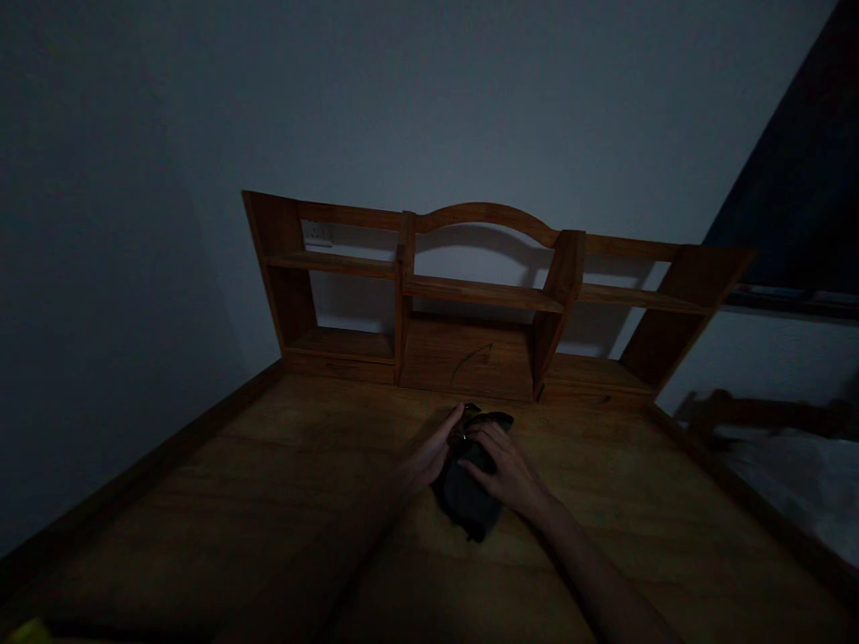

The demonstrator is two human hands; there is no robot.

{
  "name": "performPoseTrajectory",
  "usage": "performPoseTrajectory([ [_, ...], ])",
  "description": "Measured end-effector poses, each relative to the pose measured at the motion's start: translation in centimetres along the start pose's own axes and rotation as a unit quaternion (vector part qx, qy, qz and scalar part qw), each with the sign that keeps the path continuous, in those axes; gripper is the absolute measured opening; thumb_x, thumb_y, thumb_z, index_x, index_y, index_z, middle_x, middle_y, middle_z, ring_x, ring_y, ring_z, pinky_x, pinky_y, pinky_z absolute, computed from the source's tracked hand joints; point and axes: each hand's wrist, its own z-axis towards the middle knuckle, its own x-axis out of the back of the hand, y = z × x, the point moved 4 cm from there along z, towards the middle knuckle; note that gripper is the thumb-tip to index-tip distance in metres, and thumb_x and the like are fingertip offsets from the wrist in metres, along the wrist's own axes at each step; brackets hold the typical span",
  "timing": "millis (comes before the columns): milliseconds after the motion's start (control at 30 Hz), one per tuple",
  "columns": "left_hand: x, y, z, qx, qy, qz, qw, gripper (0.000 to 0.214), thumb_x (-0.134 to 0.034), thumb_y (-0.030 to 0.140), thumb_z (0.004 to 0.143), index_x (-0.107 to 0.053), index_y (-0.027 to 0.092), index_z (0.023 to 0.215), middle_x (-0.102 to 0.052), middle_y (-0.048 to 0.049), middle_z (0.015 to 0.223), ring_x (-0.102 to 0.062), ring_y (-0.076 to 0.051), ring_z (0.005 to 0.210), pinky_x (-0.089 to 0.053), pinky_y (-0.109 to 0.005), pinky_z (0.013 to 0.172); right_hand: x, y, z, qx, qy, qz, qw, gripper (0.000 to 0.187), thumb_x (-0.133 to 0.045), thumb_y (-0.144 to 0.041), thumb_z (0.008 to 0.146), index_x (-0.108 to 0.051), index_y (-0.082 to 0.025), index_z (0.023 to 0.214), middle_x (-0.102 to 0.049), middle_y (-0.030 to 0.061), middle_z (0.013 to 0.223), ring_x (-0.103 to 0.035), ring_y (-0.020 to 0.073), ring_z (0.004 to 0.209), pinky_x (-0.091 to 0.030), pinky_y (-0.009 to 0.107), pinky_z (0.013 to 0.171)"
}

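A small dark cloth-like item [470,501] lies on the wooden desk top [268,501], a little in front of the shelf unit. Both my hands are on it. My left hand [433,452] rests along its left side with the fingers stretched up toward its far end. My right hand [506,465] lies over its right half, fingers bent and pressing on the fabric. The room is dim, so I cannot make out what the item is or whether either hand grips it.
A wooden shelf unit [483,295] with an arched top and bare shelves stands at the desk's back edge against a pale wall. A wall socket [318,237] shows behind it. To the right, beyond the desk edge, are a chair back [758,413] and pale bedding [805,483].
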Motion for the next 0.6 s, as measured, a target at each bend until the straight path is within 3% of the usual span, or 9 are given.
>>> performPoseTrajectory([
  [200,-0.2,-0.2,0.2,0.026,-0.036,-0.034,0.998,0.037,-0.063,0.047,0.083,-0.07,0.015,0.101,-0.071,-0.007,0.106,-0.062,-0.018,0.101,-0.039,-0.029,0.098,-0.8,0.7,0.0,-0.001,0.018,-0.013,1.0,0.033,-0.056,-0.01,0.082,-0.054,-0.022,0.113,-0.06,0.0088,0.109,-0.055,0.0269,0.106,-0.049,0.046,0.091],
  [300,-0.2,-0.2,0.3,0.027,-0.027,-0.04,0.998,0.033,-0.063,0.044,0.083,-0.071,0.016,0.098,-0.072,-0.0051,0.102,-0.063,-0.016,0.097,-0.04,-0.028,0.098,-0.9,0.8,-0.1,-0.004,0.017,-0.012,1.0,0.033,-0.057,-0.011,0.081,-0.054,-0.022,0.112,-0.06,0.0087,0.109,-0.055,0.0268,0.107,-0.049,0.046,0.091],
  [467,-0.1,-0.5,0.5,0.044,-0.029,-0.057,0.997,0.037,-0.06,0.047,0.085,-0.071,0.014,0.099,-0.073,-0.0051,0.099,-0.064,-0.016,0.092,-0.04,-0.029,0.099,-0.5,0.2,-0.3,0.011,0.009,-0.056,0.998,0.034,-0.06,-0.018,0.082,-0.055,-0.022,0.116,-0.06,0.0106,0.114,-0.054,0.0287,0.11,-0.047,0.048,0.094],
  [600,0.1,-0.3,0.4,0.024,-0.006,-0.056,0.998,0.037,-0.061,0.047,0.083,-0.07,0.016,0.101,-0.073,-0.0053,0.098,-0.063,-0.017,0.095,-0.039,-0.03,0.1,1.2,-1.5,0.6,0.032,0.021,-0.139,0.99,0.05,-0.062,-0.031,0.081,-0.05,-0.02,0.129,-0.057,0.015,0.126,-0.051,0.0346,0.116,-0.043,0.056,0.096],
])
